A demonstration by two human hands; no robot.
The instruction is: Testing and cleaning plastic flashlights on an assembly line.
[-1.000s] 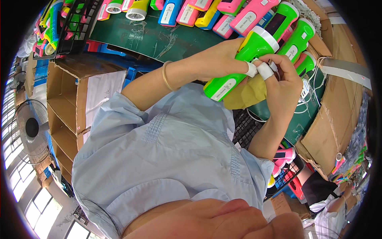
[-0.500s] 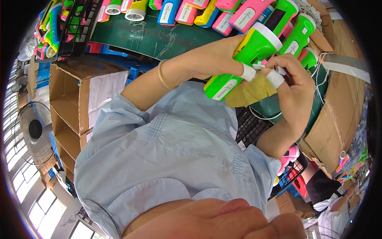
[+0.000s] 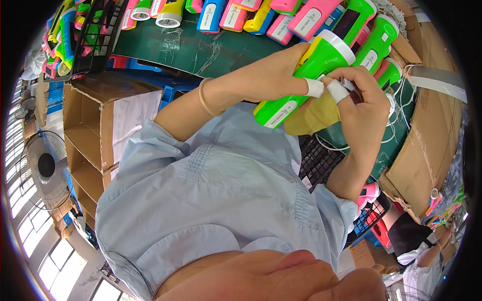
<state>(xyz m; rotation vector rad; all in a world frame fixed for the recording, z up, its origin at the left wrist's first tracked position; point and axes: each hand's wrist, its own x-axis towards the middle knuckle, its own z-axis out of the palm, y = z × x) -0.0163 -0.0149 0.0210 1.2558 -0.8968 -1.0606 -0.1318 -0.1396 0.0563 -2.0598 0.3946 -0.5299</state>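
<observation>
My left hand [image 3: 281, 70], white tape round its thumb, is closed round a green flashlight [image 3: 321, 62] with a white head ring and a yellow stripe. The flashlight is tilted, its head toward the upper right. Below it hangs a thin yellowish sheet [image 3: 311, 118], partly behind my fingers; which hand holds it is hard to tell. My right hand [image 3: 364, 93], its thumb also taped in white, is pinched against the flashlight's side near my left thumb. Whatever its fingertips grip is hidden.
Several colourful flashlights [image 3: 281, 30] lie along the far side of the green table [image 3: 160, 50]. A black crate [image 3: 95, 40] of flashlights is at the far left, above a cardboard box [image 3: 100, 108]. White cords [image 3: 401, 110] run beside cardboard [image 3: 416, 160] at the right. A fan [image 3: 46, 164] stands left.
My right hand has shifted slightly left and closed in on the flashlight. The small white piece between the hands is now mostly covered. A white part shows beside my right hand.
</observation>
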